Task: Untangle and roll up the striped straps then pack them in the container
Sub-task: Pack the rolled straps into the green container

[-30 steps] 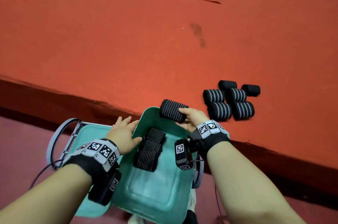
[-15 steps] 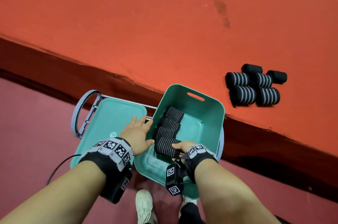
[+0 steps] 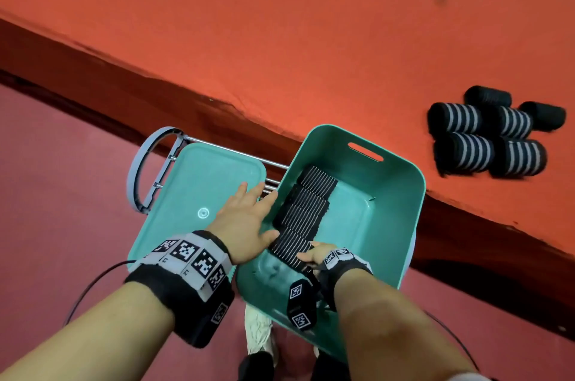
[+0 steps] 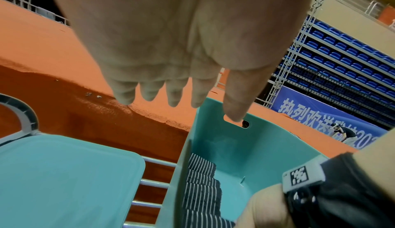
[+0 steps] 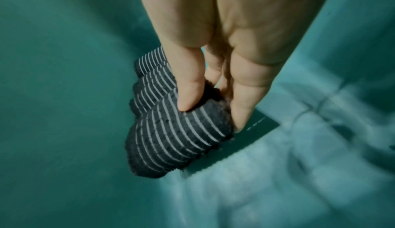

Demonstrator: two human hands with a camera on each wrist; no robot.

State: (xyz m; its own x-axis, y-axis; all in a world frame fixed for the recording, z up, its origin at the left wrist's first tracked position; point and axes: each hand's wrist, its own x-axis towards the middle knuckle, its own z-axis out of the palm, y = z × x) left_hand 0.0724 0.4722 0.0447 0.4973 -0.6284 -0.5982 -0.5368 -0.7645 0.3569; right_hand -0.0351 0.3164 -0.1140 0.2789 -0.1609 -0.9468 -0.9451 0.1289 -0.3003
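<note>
A teal container (image 3: 417, 194) stands open in front of me. Several black, white-striped rolled straps (image 3: 308, 203) lie in a row along its left wall, also visible in the left wrist view (image 4: 200, 186). My right hand (image 3: 306, 256) is inside the container and pinches the nearest roll (image 3: 289, 248) at the row's near end; the right wrist view shows thumb and fingers of that hand (image 5: 211, 115) on this roll (image 5: 177, 140). My left hand (image 3: 249, 215) lies flat over the container's left wall, fingers straight (image 4: 192, 96). Several more rolls (image 3: 488, 138) sit on the orange mat at right.
The teal lid (image 3: 202, 187) lies left of the container on a metal frame with a grey handle (image 3: 137, 169). A dark step edge (image 3: 186, 106) separates the orange mat from the red floor. My shoe (image 3: 258, 331) is below the container. A person (image 4: 346, 133) bends far off.
My right hand carried the roll from above the container's far rim down inside, to the near end of the row. My left hand stayed at the left wall.
</note>
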